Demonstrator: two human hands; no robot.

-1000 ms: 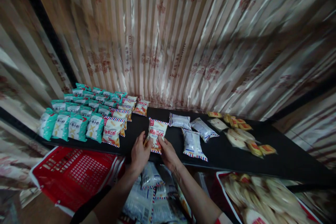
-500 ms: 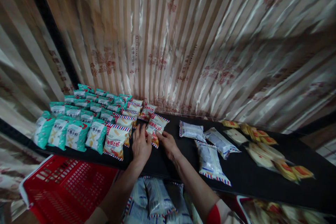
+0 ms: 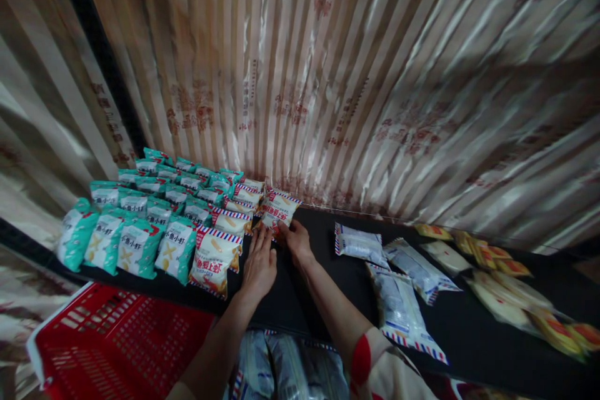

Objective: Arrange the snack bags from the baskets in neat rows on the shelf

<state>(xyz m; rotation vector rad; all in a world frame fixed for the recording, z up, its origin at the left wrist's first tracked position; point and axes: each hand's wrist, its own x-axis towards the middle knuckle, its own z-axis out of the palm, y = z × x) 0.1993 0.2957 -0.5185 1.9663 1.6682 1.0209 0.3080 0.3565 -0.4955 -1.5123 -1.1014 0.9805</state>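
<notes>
1. A person works at a black shelf (image 3: pixel 284 297), bare forearms reaching in from below, a sleeve (image 3: pixel 375 359) with a red patch showing on the right arm.
2. The right hand (image 3: pixel 297 242) has its grip closed on the lower right side of a cream-and-red packet (image 3: pixel 280 207), thumb in front.
3. The left hand (image 3: pixel 260 264) lies just beside it, grip loose and fingers stretched forward, the tips at the packet's lower left edge.
4. The held packet, printed front outward, leans slightly back toward the rear of the shelf, to the right of a row of similar striped-edge packets (image 3: pixel 214 262). Whether its base rests fully on the surface cannot be told.
5. Farther left, turquoise packets (image 3: pixel 137 250) stand in close rows from front to back.
6. Right of the hands, well apart from them, lie three silvery packets (image 3: pixel 402 305) with striped ends.
7. At far right, pale flat packs (image 3: pixel 497 300) and small yellow packs (image 3: pixel 556 332) lie scattered.
8. Below the shelf's front edge are a red basket (image 3: pixel 126 350), at left, and more silvery bags (image 3: pixel 293 364), in the middle.
9. Striped, shiny sheeting (image 3: pixel 300 75) hangs behind the display.
</notes>
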